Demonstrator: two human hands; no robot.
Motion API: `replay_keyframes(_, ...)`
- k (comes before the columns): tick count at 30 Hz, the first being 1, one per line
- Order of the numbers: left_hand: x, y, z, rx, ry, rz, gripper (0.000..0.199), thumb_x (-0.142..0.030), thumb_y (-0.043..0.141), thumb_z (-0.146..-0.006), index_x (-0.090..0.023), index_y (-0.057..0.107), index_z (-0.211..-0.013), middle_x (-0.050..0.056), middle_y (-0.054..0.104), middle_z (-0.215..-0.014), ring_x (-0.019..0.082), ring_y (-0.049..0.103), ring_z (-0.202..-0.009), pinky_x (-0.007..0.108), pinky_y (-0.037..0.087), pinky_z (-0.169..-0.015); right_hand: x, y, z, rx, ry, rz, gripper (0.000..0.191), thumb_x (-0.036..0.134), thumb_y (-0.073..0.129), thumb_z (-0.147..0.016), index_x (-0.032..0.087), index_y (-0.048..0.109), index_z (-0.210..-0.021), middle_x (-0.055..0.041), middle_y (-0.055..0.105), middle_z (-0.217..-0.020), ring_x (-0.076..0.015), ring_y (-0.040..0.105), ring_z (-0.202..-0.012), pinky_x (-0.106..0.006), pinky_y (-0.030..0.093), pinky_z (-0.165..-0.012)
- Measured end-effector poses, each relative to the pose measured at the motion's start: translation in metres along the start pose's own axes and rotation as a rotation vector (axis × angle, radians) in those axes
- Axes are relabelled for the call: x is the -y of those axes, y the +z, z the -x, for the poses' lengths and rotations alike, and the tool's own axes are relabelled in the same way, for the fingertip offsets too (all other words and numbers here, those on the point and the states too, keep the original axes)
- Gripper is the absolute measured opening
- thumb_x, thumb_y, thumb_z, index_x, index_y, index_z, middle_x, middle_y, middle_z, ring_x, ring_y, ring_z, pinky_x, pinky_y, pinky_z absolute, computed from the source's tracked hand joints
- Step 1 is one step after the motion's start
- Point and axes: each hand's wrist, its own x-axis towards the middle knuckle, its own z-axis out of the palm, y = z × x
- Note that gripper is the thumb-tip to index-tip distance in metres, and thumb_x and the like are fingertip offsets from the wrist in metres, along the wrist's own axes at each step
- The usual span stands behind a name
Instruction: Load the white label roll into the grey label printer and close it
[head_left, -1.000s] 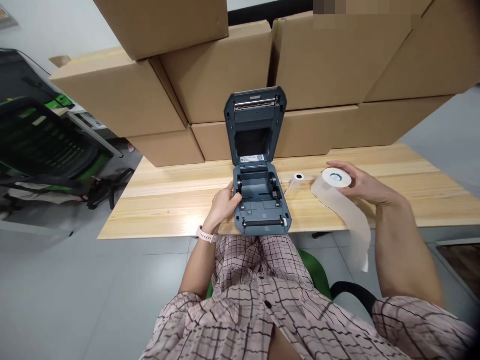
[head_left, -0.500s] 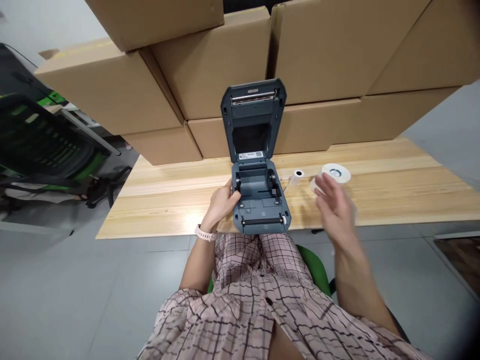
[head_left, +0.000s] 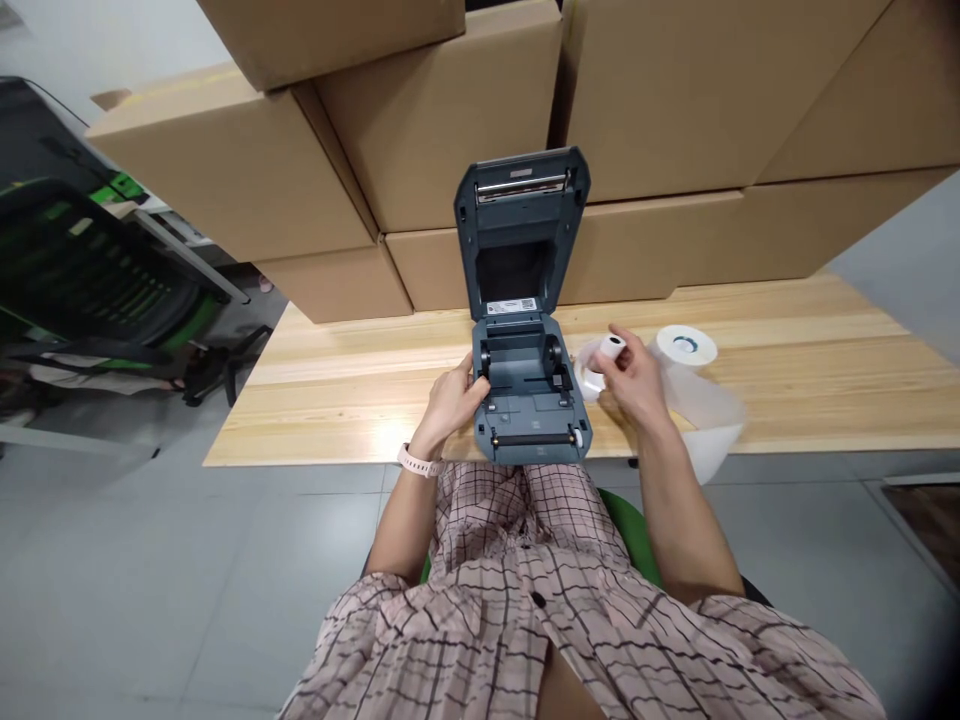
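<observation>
Right hand (head_left: 634, 378) pinches small, smooth, cylindrical white paper roll (head_left: 608, 350); left hand (head_left: 450, 405) clasps angular grey plastic label printer (head_left: 529, 408), lid raised; wood-grained tabletop (head_left: 322, 400) below.

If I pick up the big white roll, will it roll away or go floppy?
The big white roll probably won't roll while its flat end faces up. Its loose strip looks floppy, since it bends and hangs past the table's edge, so it may trail or unwind when lifted.

The pale wooden table (head_left: 810, 380) is lined with boxes (head_left: 637, 245) at the back. The printer (head_left: 525, 400) is set at the front edge; the larger roll (head_left: 666, 346) is placed rightward, its strip (head_left: 709, 402) draped over.
</observation>
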Motion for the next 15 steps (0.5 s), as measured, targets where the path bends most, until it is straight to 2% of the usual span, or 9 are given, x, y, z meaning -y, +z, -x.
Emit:
replay_keyframes(2, 0.001, 0.000, 0.000, 0.002, -0.009, 0.007, 0.058, -0.028, 0.047, -0.087, -0.017, 0.065, -0.141, 0.002, 0.069, -0.076, 0.023, 0.060, -0.074, 0.031, 0.042, -0.074, 0.023, -0.016, 0.012, -0.044, 0.043, -0.152, 0.075, 0.059, 0.073, -0.086, 0.027, 0.053, -0.151, -0.0123, 0.073, -0.133, -0.0293, 0.073, -0.118, -0.055, 0.058, -0.106)
replay_keyframes(4, 0.001, 0.001, 0.000, 0.002, -0.012, 0.015, 0.058, -0.028, 0.047, -0.087, -0.017, 0.065, -0.141, 0.001, 0.069, -0.075, 0.022, 0.059, -0.072, 0.030, 0.042, -0.073, 0.052, -0.033, 0.024, 0.024, 0.015, -0.291, 0.074, 0.066, 0.070, -0.089, 0.032, 0.052, -0.153, -0.0099, 0.076, -0.128, -0.0278, 0.076, -0.107, -0.052, 0.063, -0.097)
replay_keyframes(5, 0.002, 0.001, 0.000, 0.000, -0.012, 0.021, 0.058, -0.028, 0.048, -0.087, -0.017, 0.065, -0.142, 0.001, 0.069, -0.074, 0.021, 0.059, -0.070, 0.030, 0.041, -0.072, 0.067, -0.039, 0.029, 0.125, -0.025, -0.337, 0.073, 0.068, 0.067, -0.090, 0.033, 0.052, -0.153, -0.0097, 0.077, -0.125, -0.0269, 0.077, -0.099, -0.049, 0.064, -0.091)
replay_keyframes(7, 0.003, 0.002, 0.000, -0.010, -0.006, 0.034, 0.058, -0.028, 0.048, -0.087, -0.018, 0.065, -0.142, 0.001, 0.069, -0.075, 0.021, 0.057, -0.069, 0.030, 0.041, -0.071, 0.097, -0.043, 0.034, 0.438, -0.121, -0.319, 0.067, 0.067, 0.064, -0.094, 0.032, 0.056, -0.151, -0.0101, 0.079, -0.123, -0.0250, 0.078, -0.092, -0.044, 0.065, -0.084)
replay_keyframes(9, 0.005, 0.004, -0.001, -0.020, -0.004, 0.049, 0.059, -0.028, 0.048, -0.087, -0.019, 0.065, -0.142, 0.002, 0.071, -0.079, 0.020, 0.058, -0.069, 0.030, 0.041, -0.070, 0.122, -0.033, 0.033, 0.753, -0.232, -0.143, 0.058, 0.058, 0.062, -0.100, 0.030, 0.059, -0.150, -0.0098, 0.077, -0.130, -0.0251, 0.077, -0.104, -0.041, 0.063, -0.090)
replay_keyframes(10, 0.006, 0.004, -0.001, -0.022, -0.006, 0.053, 0.059, -0.028, 0.048, -0.087, -0.019, 0.064, -0.143, 0.002, 0.072, -0.081, 0.020, 0.058, -0.070, 0.030, 0.041, -0.070, 0.131, -0.024, 0.031, 0.848, -0.293, -0.018, 0.053, 0.053, 0.060, -0.102, 0.030, 0.060, -0.150, -0.0093, 0.075, -0.136, -0.0259, 0.075, -0.114, -0.042, 0.061, -0.097)
replay_keyframes(12, 0.007, 0.005, -0.001, -0.023, -0.009, 0.050, 0.060, -0.028, 0.048, -0.087, -0.019, 0.063, -0.144, 0.002, 0.072, -0.081, 0.020, 0.059, -0.070, 0.030, 0.041, -0.070, 0.140, -0.003, 0.025, 0.904, -0.408, 0.215, 0.049, 0.046, 0.054, -0.105, 0.031, 0.059, -0.151, -0.0082, 0.069, -0.147, -0.0288, 0.068, -0.130, -0.048, 0.054, -0.110)
replay_keyframes(15, 0.008, 0.006, -0.001, -0.022, -0.017, 0.031, 0.060, -0.029, 0.048, -0.088, -0.019, 0.062, -0.146, 0.002, 0.071, -0.079, 0.021, 0.059, -0.070, 0.030, 0.041, -0.070, 0.142, 0.022, 0.017, 0.916, -0.492, 0.415, 0.050, 0.042, 0.047, -0.108, 0.027, 0.055, -0.154, -0.0107, 0.067, -0.148, -0.0322, 0.065, -0.134, -0.054, 0.051, -0.112)
